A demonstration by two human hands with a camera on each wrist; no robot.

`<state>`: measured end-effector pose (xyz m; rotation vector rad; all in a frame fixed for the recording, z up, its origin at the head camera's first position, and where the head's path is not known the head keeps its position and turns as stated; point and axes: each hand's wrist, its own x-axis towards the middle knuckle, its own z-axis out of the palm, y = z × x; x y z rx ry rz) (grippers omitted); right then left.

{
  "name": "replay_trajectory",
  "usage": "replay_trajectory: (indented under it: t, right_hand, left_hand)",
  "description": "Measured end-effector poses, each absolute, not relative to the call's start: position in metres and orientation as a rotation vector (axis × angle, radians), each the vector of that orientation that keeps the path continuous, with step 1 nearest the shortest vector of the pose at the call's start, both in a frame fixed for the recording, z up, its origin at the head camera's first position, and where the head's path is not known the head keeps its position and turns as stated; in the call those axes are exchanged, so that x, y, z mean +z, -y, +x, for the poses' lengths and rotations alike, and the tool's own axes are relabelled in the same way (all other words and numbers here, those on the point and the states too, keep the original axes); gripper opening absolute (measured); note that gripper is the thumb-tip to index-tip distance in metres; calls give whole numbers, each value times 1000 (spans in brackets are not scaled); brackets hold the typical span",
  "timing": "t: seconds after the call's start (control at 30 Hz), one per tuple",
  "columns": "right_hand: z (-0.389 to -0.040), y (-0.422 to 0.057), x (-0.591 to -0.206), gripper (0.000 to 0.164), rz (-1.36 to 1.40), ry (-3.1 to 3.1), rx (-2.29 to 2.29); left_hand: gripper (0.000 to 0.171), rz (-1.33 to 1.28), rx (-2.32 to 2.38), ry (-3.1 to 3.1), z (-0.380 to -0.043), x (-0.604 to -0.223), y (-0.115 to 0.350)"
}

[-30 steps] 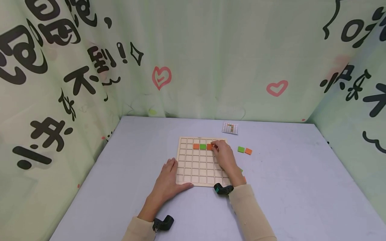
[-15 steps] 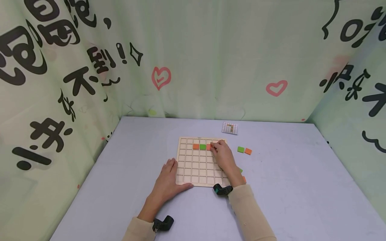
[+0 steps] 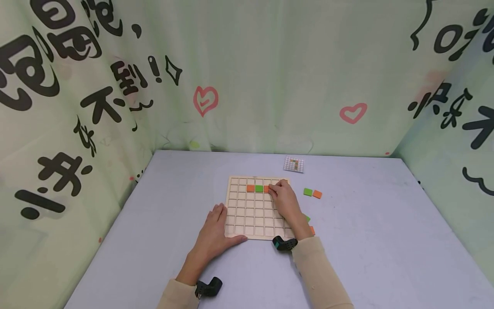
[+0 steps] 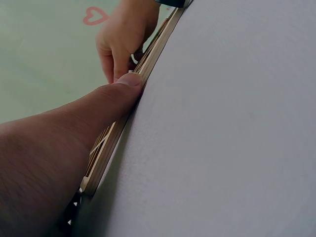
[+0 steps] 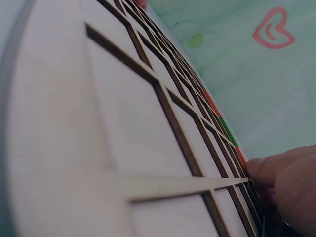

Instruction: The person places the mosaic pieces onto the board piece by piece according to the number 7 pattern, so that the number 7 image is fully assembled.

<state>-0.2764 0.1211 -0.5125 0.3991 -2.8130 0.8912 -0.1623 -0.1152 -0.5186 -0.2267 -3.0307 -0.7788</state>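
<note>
A wooden grid board (image 3: pixel 250 212) lies on the table. My left hand (image 3: pixel 214 231) rests at its lower left corner, fingers straight along the left side and thumb (image 4: pixel 126 84) on the near edge. Toward the board's far side, an orange tile (image 3: pixel 250 188), a green tile (image 3: pixel 259 189) and a second orange tile (image 3: pixel 266 189) sit in one row. With bent fingers, my right hand (image 3: pixel 286 202) pinches the right end of that second orange tile, partly covering it. In the right wrist view, the thumb (image 5: pixel 259 170) meets this tile's end; the other fingertips are mostly hidden.
A loose green tile (image 3: pixel 308 192) and orange tile (image 3: pixel 317 194) lie right of the board. Another green tile (image 3: pixel 307 218) and orange tile (image 3: pixel 312 230) show partly behind the right wrist. Behind the board lies a small card with a coloured grid (image 3: pixel 293 164).
The orange tile at my right fingertips looked paler half a second ago and looks plain orange now. Both hands stay nearly where they were.
</note>
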Motion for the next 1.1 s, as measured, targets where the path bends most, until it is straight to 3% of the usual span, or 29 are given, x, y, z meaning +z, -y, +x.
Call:
replay_trajectory:
  t: [1.1]
  right_hand:
    - [-276, -127, -501, 39, 304, 2909, 1024]
  left_hand:
    - [115, -239, -788, 3011, -160, -518, 115]
